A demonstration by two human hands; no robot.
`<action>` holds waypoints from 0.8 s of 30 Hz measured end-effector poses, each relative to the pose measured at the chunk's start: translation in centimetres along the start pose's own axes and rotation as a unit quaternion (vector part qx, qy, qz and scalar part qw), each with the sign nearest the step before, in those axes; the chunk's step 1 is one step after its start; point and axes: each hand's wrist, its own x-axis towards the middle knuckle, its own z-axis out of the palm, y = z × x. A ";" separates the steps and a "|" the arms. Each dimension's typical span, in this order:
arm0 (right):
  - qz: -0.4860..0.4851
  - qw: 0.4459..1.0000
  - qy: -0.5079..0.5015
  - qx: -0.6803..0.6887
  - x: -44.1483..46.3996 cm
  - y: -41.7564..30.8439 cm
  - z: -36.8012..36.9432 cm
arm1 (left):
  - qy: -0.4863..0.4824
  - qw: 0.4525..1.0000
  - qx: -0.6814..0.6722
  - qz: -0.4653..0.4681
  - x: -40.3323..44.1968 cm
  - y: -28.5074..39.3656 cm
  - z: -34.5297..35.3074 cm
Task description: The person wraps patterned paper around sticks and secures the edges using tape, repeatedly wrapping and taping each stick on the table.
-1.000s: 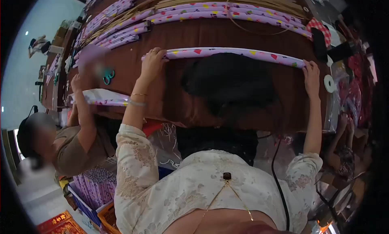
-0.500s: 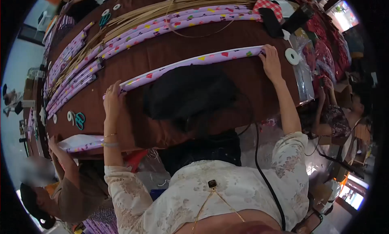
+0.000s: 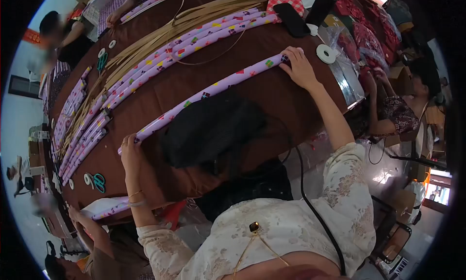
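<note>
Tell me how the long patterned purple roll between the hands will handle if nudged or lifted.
Nudged, the purple roll would probably roll, since it looks round and lies across the brown cloth. Being long and slender, it may sag if lifted by one end. It's likely light, if it is the thin wrapping it resembles.

The roll (image 3: 238, 78) looks like smooth printed paper, faintly glossy; the tabletop (image 3: 272, 107) has matt brown cloth; the strips (image 3: 141, 49) are matt, wood or paper unclear; the scissors (image 3: 99, 183) look plastic-handled, the bags (image 3: 370, 47) glossy film, the bracelet (image 3: 135, 194) shiny metal
</note>
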 end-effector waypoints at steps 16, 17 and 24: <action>-0.024 0.993 -0.108 -0.026 2.1 1.7 0.2 | 0.024 0.975 0.177 0.132 1.7 -1.9 1.3; -0.041 0.994 -0.100 -0.015 2.4 1.9 0.0 | -0.010 0.987 0.135 0.084 2.1 -1.9 1.1; -0.028 0.983 -0.118 0.141 4.9 3.7 1.3 | 0.033 0.998 0.031 0.049 3.0 -1.4 0.7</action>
